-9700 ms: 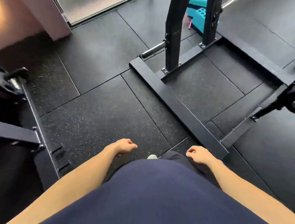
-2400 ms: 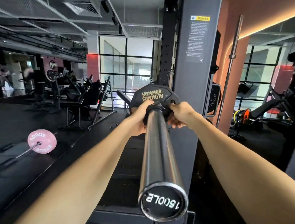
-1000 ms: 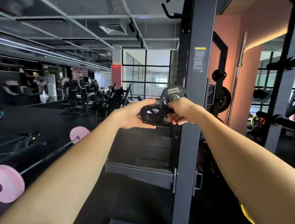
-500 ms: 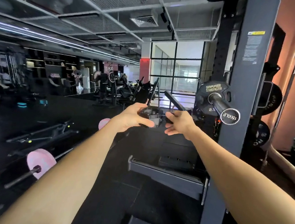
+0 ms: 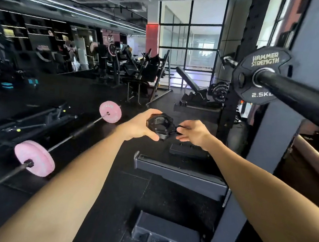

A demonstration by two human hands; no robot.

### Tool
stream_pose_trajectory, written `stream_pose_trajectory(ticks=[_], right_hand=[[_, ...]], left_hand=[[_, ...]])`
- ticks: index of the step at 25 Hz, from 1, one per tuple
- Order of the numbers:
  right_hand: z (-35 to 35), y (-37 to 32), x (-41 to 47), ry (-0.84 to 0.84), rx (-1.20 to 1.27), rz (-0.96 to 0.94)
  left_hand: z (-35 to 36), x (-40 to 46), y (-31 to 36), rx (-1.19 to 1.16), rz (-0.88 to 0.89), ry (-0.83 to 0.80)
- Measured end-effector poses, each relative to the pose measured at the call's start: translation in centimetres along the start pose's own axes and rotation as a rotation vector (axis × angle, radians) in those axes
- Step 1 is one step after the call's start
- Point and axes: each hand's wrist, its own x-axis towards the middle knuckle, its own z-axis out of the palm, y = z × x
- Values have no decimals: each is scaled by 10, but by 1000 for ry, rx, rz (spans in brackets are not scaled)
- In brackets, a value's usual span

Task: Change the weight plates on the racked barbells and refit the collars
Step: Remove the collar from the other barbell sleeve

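Half a second ago the collar sat level with the plate; now you have lowered it and the bar end has swung off to your right.

Far left on the floor lies a barbell with pink plates (image 5: 34, 157), not part of this step as far as I can judge.

Your left hand (image 5: 139, 126) grips the collar (image 5: 160, 125), fingers and thumb curled round its left side, so that hand carries it. The collar is black, a chunky ring with a faceted inner opening that faces up toward you, and it hangs in mid-air over the floor, touching nothing else.

Your right hand (image 5: 193, 132) is just beside it, fingers loosely spread, its fingertips at the small lever on the collar's right side; whether they pinch it I cannot tell.

Up and to the right, the black plate (image 5: 257, 79) marked 2.5 kg sits on the racked bar (image 5: 297, 99), whose sleeve runs toward you and rightward. No collar guards it, so the plate looks free to slide off. Your right hand is nearer the plate.
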Motion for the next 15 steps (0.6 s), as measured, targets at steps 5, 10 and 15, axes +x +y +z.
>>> stream_pose_trajectory(ticks=[5, 10, 15], right_hand=[[33, 64, 81, 27, -95, 106], [77, 138, 171, 11, -176, 256], [102, 210, 232, 9, -243, 384]], left_hand=[[7, 74, -88, -15, -63, -77], [19, 158, -191, 25, -163, -136], [55, 215, -267, 92, -276, -195]])
